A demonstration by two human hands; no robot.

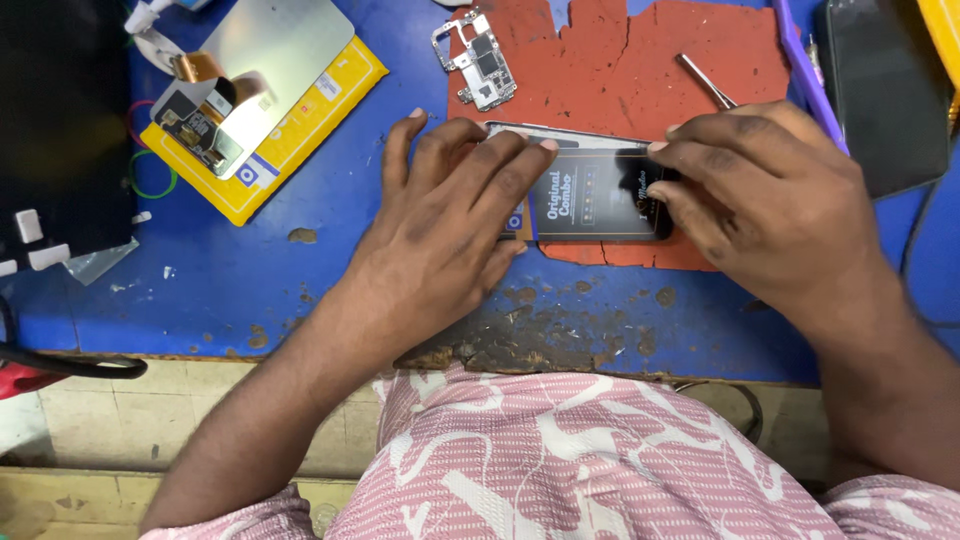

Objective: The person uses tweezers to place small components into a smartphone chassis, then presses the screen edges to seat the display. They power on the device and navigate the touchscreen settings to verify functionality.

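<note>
Pressing a black phone screen (592, 190) flat onto the red mat (640, 60) with both hands. My left hand (450, 215) lies spread across the screen's left end, fingers splayed and flat, palm down, so it pins that end and stops it sliding; it grips nothing, just bears down. My right hand (760, 200) covers the right end, fingers curled over the far edge and thumb at the near edge, pinching that end lightly to keep it lined up. The screen sits lengthwise between the 2 hands, near the mat's front edge, with its protective film and label facing up. I cannot tell if a frame lies under it, though a thin pale edge shows along the far side.

Mat is cracked and worn, laid on the blue bench (300, 290) to give a soft non-slip bed. A bare circuit board (478, 60) rests at the mat's upper left corner, well apart from my hands, out of the way. Metal tweezers (705, 80) lie on the mat just beyond my right fingers, within easy reach. Further left a second display, silver back up (270, 60), with orange flex cable, sits on a yellow box (300, 130), parked clear of the work. A dark phone (885, 90) lies at right on a purple tray (800, 70).
</note>
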